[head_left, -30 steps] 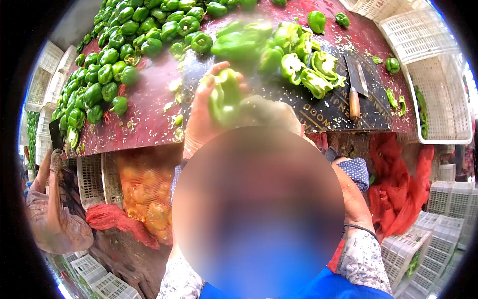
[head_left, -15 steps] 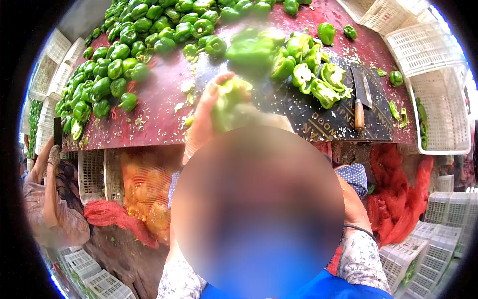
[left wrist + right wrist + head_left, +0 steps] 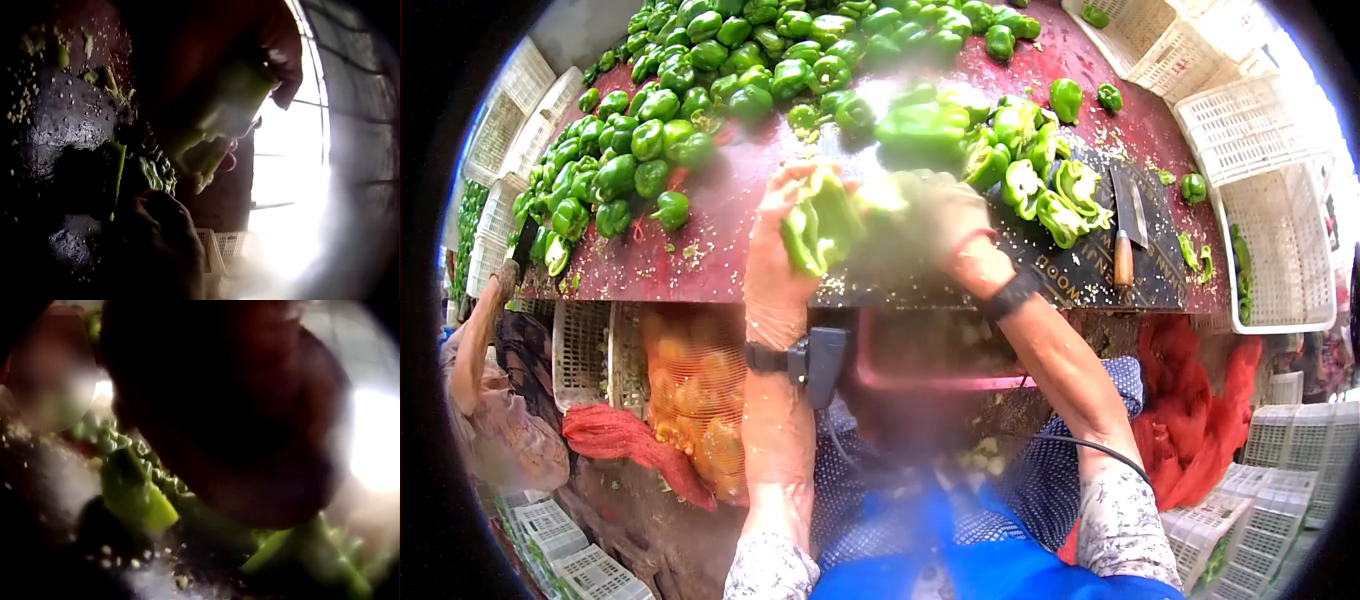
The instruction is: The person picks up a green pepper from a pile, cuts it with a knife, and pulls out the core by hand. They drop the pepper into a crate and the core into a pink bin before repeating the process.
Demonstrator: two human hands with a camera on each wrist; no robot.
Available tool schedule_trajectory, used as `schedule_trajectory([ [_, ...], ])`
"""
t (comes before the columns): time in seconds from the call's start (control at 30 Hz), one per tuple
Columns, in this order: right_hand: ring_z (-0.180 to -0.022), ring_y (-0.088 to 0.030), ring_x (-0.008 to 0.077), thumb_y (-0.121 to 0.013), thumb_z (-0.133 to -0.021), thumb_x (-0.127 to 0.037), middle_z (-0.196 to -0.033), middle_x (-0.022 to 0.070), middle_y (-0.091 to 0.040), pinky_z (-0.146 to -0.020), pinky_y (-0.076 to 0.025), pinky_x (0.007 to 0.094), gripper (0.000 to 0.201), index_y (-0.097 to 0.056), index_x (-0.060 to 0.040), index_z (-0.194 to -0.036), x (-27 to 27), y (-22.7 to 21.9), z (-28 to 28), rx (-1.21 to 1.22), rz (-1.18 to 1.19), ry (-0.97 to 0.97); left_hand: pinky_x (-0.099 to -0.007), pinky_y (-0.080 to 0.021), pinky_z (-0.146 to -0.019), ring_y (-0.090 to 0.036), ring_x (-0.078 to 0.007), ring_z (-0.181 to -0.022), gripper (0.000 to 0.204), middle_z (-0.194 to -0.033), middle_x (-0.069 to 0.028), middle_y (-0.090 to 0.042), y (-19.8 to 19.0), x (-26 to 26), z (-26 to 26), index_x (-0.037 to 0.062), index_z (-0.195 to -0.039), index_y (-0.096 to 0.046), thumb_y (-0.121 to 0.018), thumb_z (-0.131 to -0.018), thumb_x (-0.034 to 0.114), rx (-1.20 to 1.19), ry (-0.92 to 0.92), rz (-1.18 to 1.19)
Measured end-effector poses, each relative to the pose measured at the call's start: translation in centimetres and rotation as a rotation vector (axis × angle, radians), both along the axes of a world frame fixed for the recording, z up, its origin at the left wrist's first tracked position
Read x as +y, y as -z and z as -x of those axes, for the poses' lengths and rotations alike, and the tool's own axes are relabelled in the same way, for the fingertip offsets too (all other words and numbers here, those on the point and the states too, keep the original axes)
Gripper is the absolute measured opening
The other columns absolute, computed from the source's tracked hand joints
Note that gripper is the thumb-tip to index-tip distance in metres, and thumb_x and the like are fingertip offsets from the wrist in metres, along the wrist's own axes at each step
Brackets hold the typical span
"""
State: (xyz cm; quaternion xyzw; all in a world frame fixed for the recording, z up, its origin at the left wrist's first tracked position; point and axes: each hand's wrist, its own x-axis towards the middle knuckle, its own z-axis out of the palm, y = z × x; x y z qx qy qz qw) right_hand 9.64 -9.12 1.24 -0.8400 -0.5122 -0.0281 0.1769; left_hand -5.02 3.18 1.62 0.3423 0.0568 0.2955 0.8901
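In the head view the left hand (image 3: 772,240) grips an opened green pepper piece (image 3: 818,222), its hollow side showing. That piece (image 3: 219,119) is also under the fingers in the left wrist view. Just to its right, the right hand (image 3: 950,225), blurred, has its fingers at a smaller bright green piece (image 3: 884,194) and appears to pinch it. The left wrist view shows the right hand (image 3: 165,234) with curled fingers beside a green piece (image 3: 119,178). Cut peppers (image 3: 1060,215) and a wooden-handled cleaver (image 3: 1124,255) lie to the right on the black board (image 3: 1050,285).
Whole green peppers (image 3: 645,140) are heaped at the left and back of the red table (image 3: 730,225). White crates (image 3: 1280,250) stand at the right. A net sack (image 3: 690,400) and red netting (image 3: 1200,390) lie below. Another person's arm (image 3: 475,340) is at far left.
The hands have moved apart, the left one leftward with its pepper piece, the right one rightward. Both wrists and forearms now show in the head view. The table appears lower in view.
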Motion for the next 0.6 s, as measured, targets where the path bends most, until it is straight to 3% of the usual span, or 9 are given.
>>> schedule_trajectory([
  [0.07,-0.092,-0.063,0.0297,-0.065,-0.082,-0.027,-0.101,0.0126,-0.065,-0.081,-0.051,0.0404,0.033,-0.06,-0.0104,-0.11,1.1,0.4,0.0,0.014,0.134,-0.004,-0.0502,-0.053,-0.09,-0.06,-0.0332,-0.109,0.016,-0.12,-0.0185,-0.057,0.7,0.5,0.0,0.0068,-0.104,-0.054,-0.053,-0.09,0.015,0.041,-0.017,-0.047],
  [0.13,-0.095,-0.062,0.0321,-0.066,-0.081,-0.028,-0.103,0.014,-0.065,-0.084,-0.05,0.042,0.035,-0.06,-0.011,-0.111,1.5,0.7,0.0,0.024,0.174,-0.019,-0.0433,-0.058,-0.079,-0.065,-0.0291,-0.098,0.009,-0.112,-0.0156,-0.061,0.8,0.7,0.0,0.0071,-0.098,-0.056,-0.055,-0.09,0.012,0.089,-0.034,-0.147],
  [0.17,-0.101,-0.062,0.0286,-0.065,-0.082,-0.023,-0.107,0.0147,-0.065,-0.088,-0.049,0.0387,0.039,-0.058,-0.0061,-0.116,0.8,0.7,-0.5,0.151,0.138,-0.007,-0.0412,-0.058,-0.077,-0.065,-0.0274,-0.095,0.01,-0.109,-0.0144,-0.062,0.9,0.6,0.1,0.0067,-0.099,-0.057,-0.056,-0.091,0.012,0.129,-0.028,-0.173],
  [0.27,-0.104,-0.061,0.0229,-0.064,-0.082,-0.017,-0.111,0.0154,-0.064,-0.091,-0.048,0.034,0.043,-0.055,0.0007,-0.12,-2.3,3.1,-2.9,0.853,-0.291,0.014,-0.0355,-0.058,-0.075,-0.066,-0.0228,-0.089,0.017,-0.102,-0.0116,-0.063,2.1,0.7,-0.6,0.0052,-0.105,-0.058,-0.058,-0.092,0.017,0.243,-0.056,-0.343],
  [0.3,-0.104,-0.059,0.019,-0.063,-0.082,-0.011,-0.112,0.0141,-0.063,-0.091,-0.047,0.031,0.048,-0.05,0.0055,-0.126,-3.5,3.4,-3.1,0.974,-0.434,-0.144,-0.0335,-0.058,-0.074,-0.066,-0.0211,-0.088,0.021,-0.1,-0.011,-0.063,1.7,-0.2,-0.8,0.0049,-0.109,-0.058,-0.059,-0.093,0.018,0.276,0.008,-0.29],
  [0.4,-0.107,-0.058,0.0196,-0.064,-0.082,-0.01,-0.116,0.0121,-0.06,-0.094,-0.046,0.0323,0.051,-0.047,0.0044,-0.128,-6.6,-0.4,0.0,1.154,-0.629,-0.23,-0.0292,-0.054,-0.08,-0.063,-0.0179,-0.095,0.046,-0.11,-0.0078,-0.06,0.8,-3.7,-1.9,0.0049,-0.131,-0.051,-0.064,-0.09,0.019,0.502,0.116,-0.595],
  [0.43,-0.114,-0.054,0.0186,-0.064,-0.082,-0.008,-0.122,0.0114,-0.057,-0.097,-0.045,0.0326,0.055,-0.043,0.0039,-0.132,-7.2,0.1,0.3,1.167,-0.648,-0.248,-0.0286,-0.05,-0.088,-0.058,-0.0155,-0.104,0.059,-0.118,-0.0059,-0.057,0.3,-4.8,-2.3,0.0057,-0.137,-0.045,-0.07,-0.085,0.02,0.453,0.191,-0.608],
  [0.53,-0.119,-0.051,0.0186,-0.063,-0.085,-0.011,-0.129,0.0123,-0.054,-0.101,-0.041,0.0334,0.057,-0.041,0.0028,-0.136,-8.8,-0.7,0.7,1.104,-0.562,-0.375,-0.0273,-0.046,-0.093,-0.054,-0.012,-0.106,0.067,-0.119,-0.0022,-0.057,1.0,-6.5,-3.2,0.007,-0.138,-0.045,-0.076,-0.08,0.015,0.357,0.277,-0.519],
  [0.6,-0.122,-0.048,0.0196,-0.061,-0.088,-0.016,-0.133,0.0128,-0.051,-0.106,-0.037,0.0344,0.056,-0.042,0.0025,-0.137,-10.3,-2.8,-0.3,1.183,-0.515,-0.565,-0.0275,-0.046,-0.092,-0.054,-0.0115,-0.106,0.068,-0.119,-0.0014,-0.057,0.1,-7.1,-3.0,0.007,-0.137,-0.045,-0.077,-0.077,0.011,0.371,0.309,-0.491],
])
